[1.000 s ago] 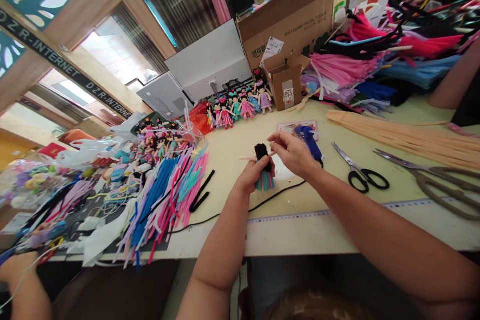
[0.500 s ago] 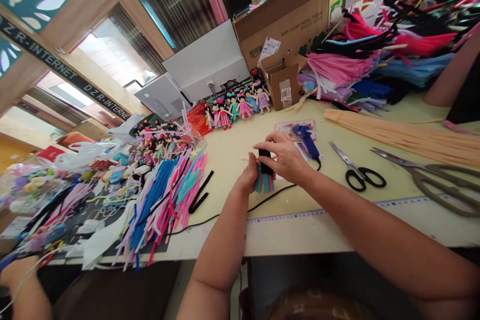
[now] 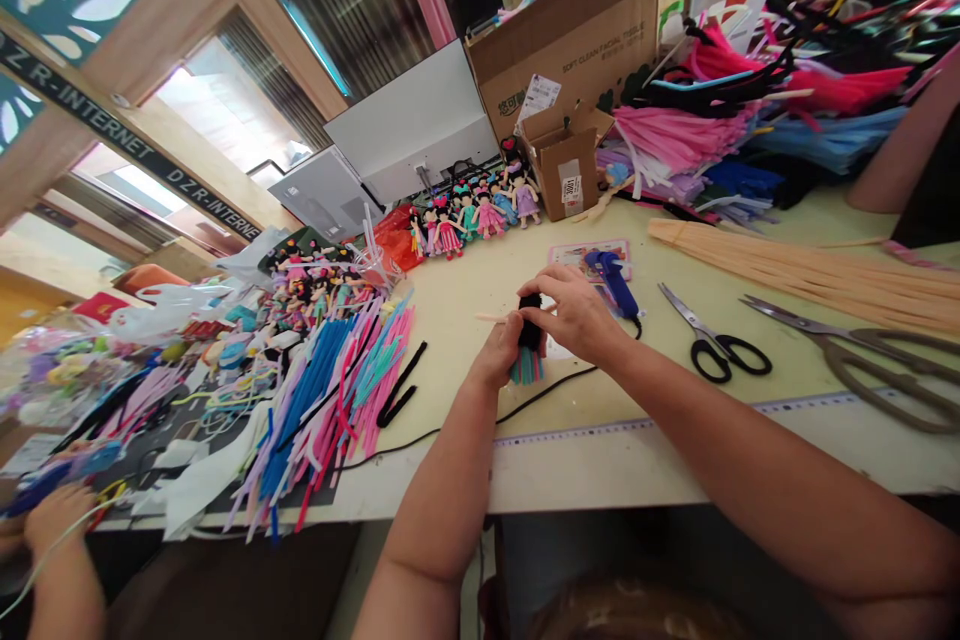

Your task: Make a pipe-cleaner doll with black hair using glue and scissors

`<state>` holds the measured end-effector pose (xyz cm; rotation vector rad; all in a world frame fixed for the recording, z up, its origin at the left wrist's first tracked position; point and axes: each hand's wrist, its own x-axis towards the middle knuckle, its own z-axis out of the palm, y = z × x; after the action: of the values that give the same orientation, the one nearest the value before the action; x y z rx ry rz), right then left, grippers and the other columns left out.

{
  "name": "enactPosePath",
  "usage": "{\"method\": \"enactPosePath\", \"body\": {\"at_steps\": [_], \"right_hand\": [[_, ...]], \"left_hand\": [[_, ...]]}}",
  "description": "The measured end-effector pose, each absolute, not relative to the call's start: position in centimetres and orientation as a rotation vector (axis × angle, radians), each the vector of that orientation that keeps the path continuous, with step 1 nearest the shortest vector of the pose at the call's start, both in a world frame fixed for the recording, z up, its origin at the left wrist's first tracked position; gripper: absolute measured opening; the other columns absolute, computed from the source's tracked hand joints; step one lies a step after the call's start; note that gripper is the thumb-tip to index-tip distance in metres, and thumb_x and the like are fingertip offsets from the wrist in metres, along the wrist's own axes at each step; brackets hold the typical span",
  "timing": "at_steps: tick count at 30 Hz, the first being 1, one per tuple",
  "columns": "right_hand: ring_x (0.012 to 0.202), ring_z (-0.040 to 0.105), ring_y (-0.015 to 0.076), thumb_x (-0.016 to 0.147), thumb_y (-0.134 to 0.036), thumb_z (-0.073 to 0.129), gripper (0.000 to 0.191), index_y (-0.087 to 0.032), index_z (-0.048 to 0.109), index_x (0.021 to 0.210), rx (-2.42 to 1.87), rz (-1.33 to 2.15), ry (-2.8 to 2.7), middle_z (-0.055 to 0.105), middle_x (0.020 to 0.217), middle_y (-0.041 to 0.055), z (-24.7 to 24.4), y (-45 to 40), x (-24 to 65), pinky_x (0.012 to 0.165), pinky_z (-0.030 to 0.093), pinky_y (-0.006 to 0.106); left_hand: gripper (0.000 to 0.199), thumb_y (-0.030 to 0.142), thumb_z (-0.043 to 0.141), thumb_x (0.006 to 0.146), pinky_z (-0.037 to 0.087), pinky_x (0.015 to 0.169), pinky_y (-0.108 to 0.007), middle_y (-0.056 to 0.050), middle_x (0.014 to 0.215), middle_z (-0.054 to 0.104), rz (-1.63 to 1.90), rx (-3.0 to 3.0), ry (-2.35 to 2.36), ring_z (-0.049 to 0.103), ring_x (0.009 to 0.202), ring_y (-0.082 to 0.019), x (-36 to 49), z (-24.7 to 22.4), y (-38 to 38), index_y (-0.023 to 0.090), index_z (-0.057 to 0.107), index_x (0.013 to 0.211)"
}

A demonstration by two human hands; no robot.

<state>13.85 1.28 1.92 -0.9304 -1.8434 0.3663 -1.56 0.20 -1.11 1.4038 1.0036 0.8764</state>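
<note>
Between my two hands is a small pipe-cleaner doll (image 3: 531,322), with a black fuzzy top and a teal and pink striped lower part. My left hand (image 3: 498,350) grips it from the left, thumb against the black part. A thin pale stem sticks out to the left above that hand. The fingers of my right hand (image 3: 574,312) pinch the doll's black part from the right and above. Just beyond my right hand lies a blue glue gun (image 3: 615,282) on a printed card (image 3: 564,253), its black cord running under my hands.
Black-handled scissors (image 3: 709,335) and larger shears (image 3: 862,345) lie to the right, near a tan pipe-cleaner bundle (image 3: 795,270). Coloured pipe cleaners (image 3: 330,390) cover the left. Finished dolls (image 3: 480,210) stand by a small carton (image 3: 566,175). Another person's hand (image 3: 64,530) is at lower left.
My hands have shifted slightly around the doll, and more of its black top shows. The pale stem now reaches farther left. The other person's hand has moved up and right.
</note>
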Motion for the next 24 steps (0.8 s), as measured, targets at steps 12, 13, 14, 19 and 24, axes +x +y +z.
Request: {"method": "enactPosePath", "body": {"at_steps": [12, 13, 14, 19, 24], "right_hand": [[0.095, 0.057, 0.0219, 0.084, -0.017, 0.059, 0.020, -0.022, 0.070, 0.100, -0.861, 0.464, -1.822, 0.066, 0.095, 0.0067, 2.0, 1.6, 14.1, 0.089, 0.042, 0.039], [0.095, 0.058, 0.0213, 0.086, -0.017, 0.056, 0.022, -0.022, 0.070, 0.102, -0.851, 0.473, -1.799, 0.066, 0.096, 0.0066, 2.0, 1.7, 14.2, 0.089, 0.043, 0.038], [0.095, 0.058, 0.0209, 0.087, -0.017, 0.053, 0.024, -0.023, 0.070, 0.102, -0.847, 0.473, -1.779, 0.066, 0.096, 0.0064, 2.0, 1.7, 14.4, 0.089, 0.043, 0.038], [0.096, 0.058, 0.0215, 0.087, -0.016, 0.053, 0.024, -0.024, 0.071, 0.101, -0.818, 0.412, -1.826, 0.065, 0.098, 0.0070, 2.2, 1.7, 14.6, 0.091, 0.042, 0.040], [0.097, 0.057, 0.0230, 0.083, -0.016, 0.059, 0.022, -0.024, 0.071, 0.099, -0.814, 0.381, -1.956, 0.066, 0.100, 0.0070, 2.4, 1.6, 14.6, 0.091, 0.040, 0.042]], "left_hand": [[0.051, 0.064, 0.061, 0.073, 0.038, 0.054, -0.025, -0.003, 0.058, 0.055, 0.871, 1.429, 0.983, 0.050, 0.055, -0.011, -1.7, -0.2, 0.3, 0.014, 0.054, 0.063], [0.050, 0.063, 0.060, 0.074, 0.038, 0.055, -0.025, -0.003, 0.058, 0.055, 0.867, 1.426, 0.992, 0.050, 0.055, -0.011, -1.8, -0.1, 0.3, 0.014, 0.055, 0.063], [0.050, 0.063, 0.060, 0.075, 0.039, 0.057, -0.026, -0.003, 0.058, 0.055, 0.864, 1.421, 1.003, 0.050, 0.056, -0.012, -1.8, -0.1, 0.3, 0.014, 0.056, 0.064], [0.046, 0.059, 0.059, 0.076, 0.039, 0.055, -0.025, -0.003, 0.058, 0.056, 0.836, 1.400, 1.025, 0.050, 0.055, -0.012, -1.6, -0.1, 0.2, 0.015, 0.056, 0.065], [0.045, 0.058, 0.062, 0.072, 0.038, 0.052, -0.025, -0.002, 0.058, 0.056, 0.842, 1.382, 1.066, 0.050, 0.053, -0.011, -1.5, -0.2, 0.2, 0.015, 0.053, 0.065]]}}
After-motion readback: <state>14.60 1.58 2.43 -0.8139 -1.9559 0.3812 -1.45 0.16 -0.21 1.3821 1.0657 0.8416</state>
